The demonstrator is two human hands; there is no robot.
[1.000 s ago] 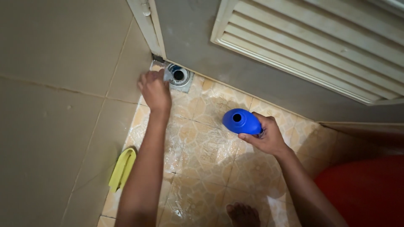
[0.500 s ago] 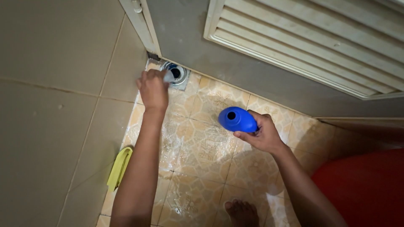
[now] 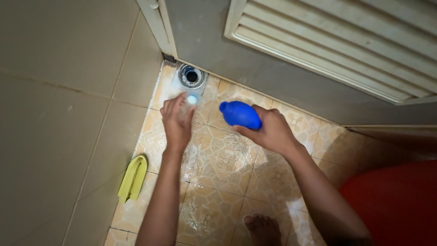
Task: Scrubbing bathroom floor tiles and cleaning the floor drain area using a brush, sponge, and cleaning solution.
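I see a smooth blue plastic bottle [image 3: 240, 114], faintly glossy, in my right hand [image 3: 268, 132]. My left hand [image 3: 176, 119] pinches a small pale cap [image 3: 191, 99] that looks like plastic. The floor tiles [image 3: 223, 159] are glazed and wet, shining. The drain ring [image 3: 191, 76] is bright metal. The wall tiles [image 3: 68, 91] look matt. The yellow scrubber [image 3: 132, 178] seems smooth plastic.

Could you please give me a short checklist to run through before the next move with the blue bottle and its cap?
1. Blue bottle gripped by the right hand: ok.
2. Bottle mouth tipped sideways toward the left hand: ok.
3. Small cap at the left fingertips: ok, though grip firmness cannot tell.
4. Floor drain open and unobstructed: ok.
5. Floor tiles dry underfoot: not ok, they look wet.
6. Liquid left in the bottle: cannot tell.
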